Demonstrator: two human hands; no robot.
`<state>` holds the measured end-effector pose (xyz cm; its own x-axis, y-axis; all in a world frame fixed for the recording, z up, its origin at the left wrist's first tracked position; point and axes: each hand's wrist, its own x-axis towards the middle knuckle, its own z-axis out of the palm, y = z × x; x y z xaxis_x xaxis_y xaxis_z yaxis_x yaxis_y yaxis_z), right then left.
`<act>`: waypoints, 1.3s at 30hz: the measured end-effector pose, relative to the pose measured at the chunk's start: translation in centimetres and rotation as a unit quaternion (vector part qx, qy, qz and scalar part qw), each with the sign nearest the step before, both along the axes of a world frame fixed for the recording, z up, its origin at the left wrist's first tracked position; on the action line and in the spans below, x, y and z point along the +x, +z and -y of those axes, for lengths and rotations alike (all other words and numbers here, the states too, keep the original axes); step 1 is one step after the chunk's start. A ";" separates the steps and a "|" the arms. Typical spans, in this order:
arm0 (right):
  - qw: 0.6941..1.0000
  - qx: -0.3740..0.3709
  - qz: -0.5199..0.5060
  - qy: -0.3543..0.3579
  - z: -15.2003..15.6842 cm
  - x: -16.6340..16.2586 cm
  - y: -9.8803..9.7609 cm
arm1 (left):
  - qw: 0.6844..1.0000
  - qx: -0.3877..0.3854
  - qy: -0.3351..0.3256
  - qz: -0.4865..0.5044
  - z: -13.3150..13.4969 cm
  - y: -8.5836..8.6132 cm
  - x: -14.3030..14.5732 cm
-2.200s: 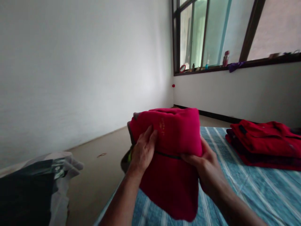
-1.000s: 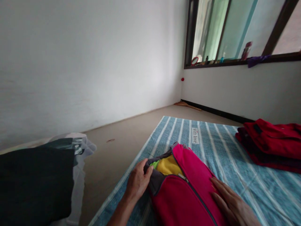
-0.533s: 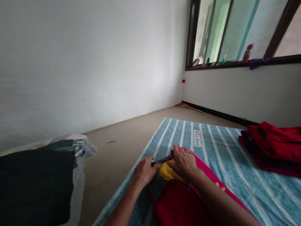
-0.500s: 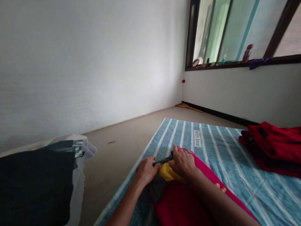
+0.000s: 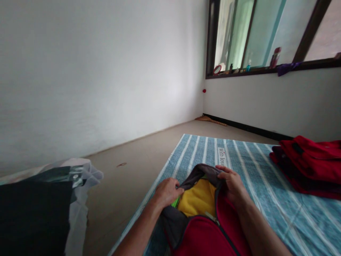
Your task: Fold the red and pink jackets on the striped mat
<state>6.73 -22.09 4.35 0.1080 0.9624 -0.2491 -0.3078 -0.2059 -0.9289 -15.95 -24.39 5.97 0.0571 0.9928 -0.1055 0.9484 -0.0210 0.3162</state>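
A red zip jacket (image 5: 199, 234) with a grey collar (image 5: 203, 170) and yellow lining (image 5: 198, 199) lies in front of me on a blue striped mat (image 5: 269, 174). My left hand (image 5: 167, 192) pinches the collar's left side, beside a small bit of bright green. On the opposite side, my right hand (image 5: 234, 184) grips the collar edge between thumb and fingers. Between the hands the neck opening gapes, showing the lining. A zipper with its pull runs down the red front. The jacket's lower part is cut off by the frame.
Folded red and dark garments (image 5: 314, 167) are stacked on the mat's right. At left, a black cloth (image 5: 34, 217) lies on whitish plastic (image 5: 92, 174). A thin loop (image 5: 121, 164) rests on the tan floor. Bottles and a purple cloth (image 5: 289, 68) sit along the window sill.
My right hand has moved right, away from the left one. The collar has spread, and more yellow lining and the zipper now show. The view has shifted slightly right.
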 end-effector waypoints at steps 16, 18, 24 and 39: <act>0.960 -0.045 -0.275 0.005 -0.9 1.2 -0.7 | 0.969 0.025 -0.115 0.217 -5.0 0.3 1.7; 0.958 -0.045 -0.282 0.004 -0.8 1.2 -0.6 | 0.940 0.020 -0.126 0.318 -6.8 0.1 2.9; 0.955 -0.044 -0.294 0.006 -0.9 1.3 -0.6 | 0.897 -0.064 -0.086 0.429 -10.3 -0.3 5.1; 0.994 0.021 -0.046 -0.098 -1.0 1.8 -1.3 | 0.790 -0.199 -0.072 0.575 -11.4 -0.8 6.9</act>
